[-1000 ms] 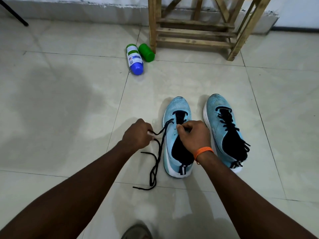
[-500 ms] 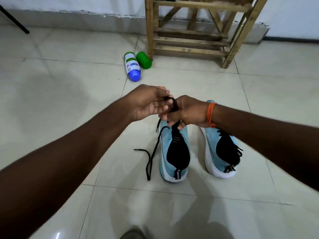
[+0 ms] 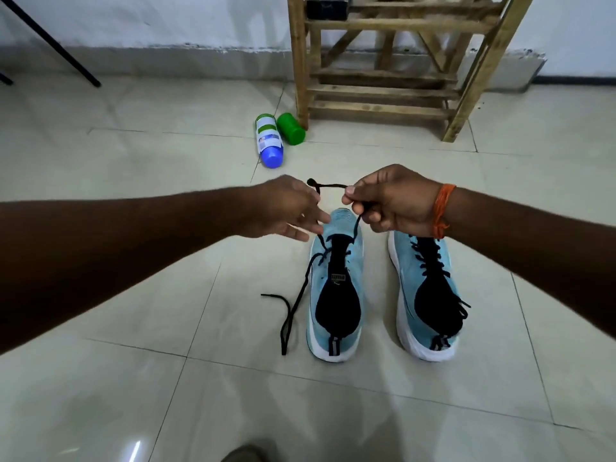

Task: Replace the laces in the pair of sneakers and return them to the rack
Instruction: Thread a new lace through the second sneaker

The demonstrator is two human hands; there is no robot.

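Far off on the left, a dark pole (image 3: 50, 41) slanting down to the floor (image 3: 133, 261), well apart from the work. Nearer the middle, a bottle with a blue cap (image 3: 268, 141) and a green bottle (image 3: 291, 128) lying side by side at the foot of the rack (image 3: 383, 85), out of the way.

Below them, the left hand (image 3: 286, 208) raised over the toe of the left sneaker (image 3: 336, 295). Pinches the tip of the lace (image 3: 328, 185) between thumb and forefinger, as far as can be told, with the other fingers loose and spread. Lifted so, probably, to draw the lace taut and even it before the next eyelet.

Across a short tight span, the right hand (image 3: 390, 201), orange band (image 3: 441, 208) at the wrist, fingers curled firmly round the lace. From that fist, one strand dropping to the eyelets near the toe. Only those few eyelets threaded, the tongue bare above them. Other tail trailing loose on the floor just beside the shoe, waiting its turn.

Further right, the right sneaker (image 3: 426, 288), laced to the top by the look of it, parked alongside with its toe toward the rack. Behind both, that rack against the wall, where the pair belongs once laced.
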